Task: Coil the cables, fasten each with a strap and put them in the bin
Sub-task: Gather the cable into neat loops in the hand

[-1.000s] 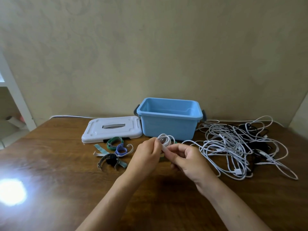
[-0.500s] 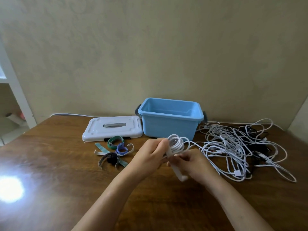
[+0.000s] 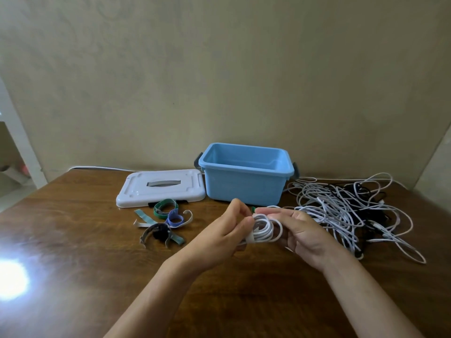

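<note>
Together, both hands (image 3: 220, 237) grip coiled cable (image 3: 264, 229) (strap-wrapped)

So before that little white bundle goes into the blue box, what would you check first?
1. Coil held by both the left hand and the right hand: ok.
2. White strap around the coil: ok.
3. Strap fully fastened: cannot tell, fingers hide its end.
4. Blue bin open, its lid lying beside it: ok.
5. Coil free of the cable pile: cannot tell.
</note>
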The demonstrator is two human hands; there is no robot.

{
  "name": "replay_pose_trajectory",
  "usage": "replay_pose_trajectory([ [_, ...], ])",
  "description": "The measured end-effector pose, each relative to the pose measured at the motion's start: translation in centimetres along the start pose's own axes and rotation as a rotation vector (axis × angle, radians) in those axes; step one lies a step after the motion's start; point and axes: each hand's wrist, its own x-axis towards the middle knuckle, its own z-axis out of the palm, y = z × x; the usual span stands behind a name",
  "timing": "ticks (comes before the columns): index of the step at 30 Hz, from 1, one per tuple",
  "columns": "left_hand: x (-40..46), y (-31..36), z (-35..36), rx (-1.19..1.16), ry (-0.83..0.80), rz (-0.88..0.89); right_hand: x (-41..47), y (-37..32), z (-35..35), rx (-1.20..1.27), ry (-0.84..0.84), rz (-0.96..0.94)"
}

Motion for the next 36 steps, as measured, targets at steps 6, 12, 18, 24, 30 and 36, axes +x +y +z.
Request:
replay_pose_trajectory([
  [6, 0.1, 0.1, 0.5, -0.014, 0.008, -0.006, -0.2, -0.3, 1.0, -0.059, 0.082, -0.011],
  [12, 0.7, -0.7, 0.8, -0.008, 0.125, -0.01, -0.7, 0.1, 1.9, -0.197, 0.229, -0.155],
  [18, 1.0, -1.2, 1.2, -0.009, 0.129, -0.045, -1.0, 0.1, 2.5, -0.269, 0.251, -0.259],
  [24, 1.1, -1.3, 1.0, -0.123, 0.03, -0.129, -1.1, 0.5, 2.9, -0.384, 0.251, -0.348],
  [30, 1.1, -1.5, 1.0, -0.199, -0.049, -0.217, -1.1, 0.9, 3.3, -0.407, 0.261, -0.463],
  [36, 1.0, -1.6, 1.1, -0.262, -0.084, -0.238, -1.2, 1.0, 3.0, -0.421, 0.231, -0.519],
])
